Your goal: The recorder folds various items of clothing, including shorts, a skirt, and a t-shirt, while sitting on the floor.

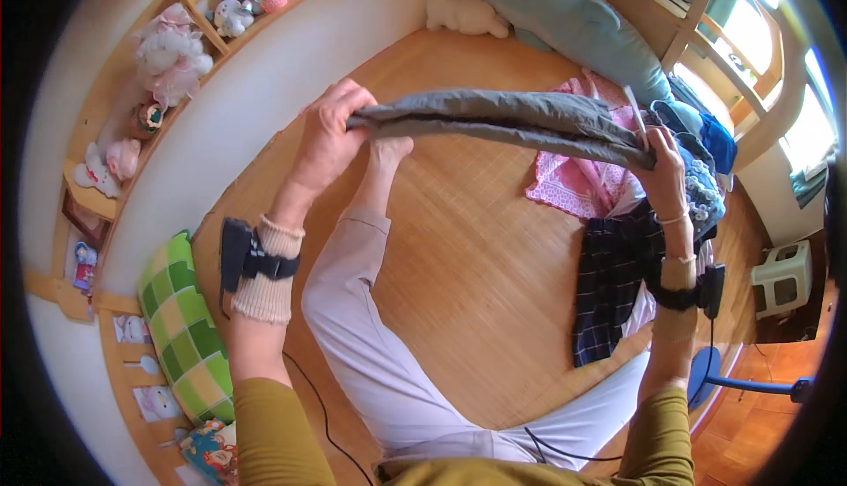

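Observation:
A dark grey garment (pixel 503 120) is stretched sideways in the air between my two hands, folded lengthwise into a narrow band. My left hand (pixel 331 129) is closed on its left end, and my right hand (pixel 662 173) grips the right end. What kind of garment it is, I cannot tell. Below and beyond my right hand lies a heap of clothes: a pink patterned cloth (pixel 573 177), a dark checked garment (pixel 604 287) and blue denim pieces (pixel 697 173).
My legs (pixel 388 362) spread over the wooden mat floor (pixel 459 265). A green checked cushion (pixel 185 327) leans by the left wall. Toys fill a shelf (pixel 203 14). A long pale-blue pillow (pixel 565 23) and white plush (pixel 463 14) lie at the back; a stool (pixel 781 279) stands right.

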{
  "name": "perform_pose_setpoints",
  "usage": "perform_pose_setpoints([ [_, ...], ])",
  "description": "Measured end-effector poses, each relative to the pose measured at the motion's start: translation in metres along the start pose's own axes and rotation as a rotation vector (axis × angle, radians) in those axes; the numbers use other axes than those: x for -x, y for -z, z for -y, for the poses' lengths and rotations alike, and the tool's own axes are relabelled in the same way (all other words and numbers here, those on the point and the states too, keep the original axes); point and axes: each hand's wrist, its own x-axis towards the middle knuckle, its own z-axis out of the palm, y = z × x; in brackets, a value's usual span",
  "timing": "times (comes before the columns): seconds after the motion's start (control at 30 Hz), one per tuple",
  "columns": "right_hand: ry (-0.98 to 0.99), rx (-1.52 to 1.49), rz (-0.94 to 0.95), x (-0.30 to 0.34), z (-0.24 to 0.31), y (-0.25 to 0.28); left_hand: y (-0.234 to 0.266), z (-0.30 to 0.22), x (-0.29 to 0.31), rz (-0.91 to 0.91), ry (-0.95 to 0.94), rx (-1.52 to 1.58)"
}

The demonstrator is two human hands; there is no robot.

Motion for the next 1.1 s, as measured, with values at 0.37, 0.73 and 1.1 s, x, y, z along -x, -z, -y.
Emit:
perform_pose_setpoints([
  [0.37,0.191,0.391,0.393,0.238,0.005,-0.107,-0.117,0.037,0.221,0.820,-0.132,-0.516],
  [0.73,-0.037,0.120,0.388,0.163,0.065,-0.106,-0.192,-0.002,0.174,0.352,0.091,-0.145],
  [1.1,-0.126,0.235,0.388,0.209,0.032,-0.183,-0.219,0.035,0.206,0.344,0.382,-0.470],
])
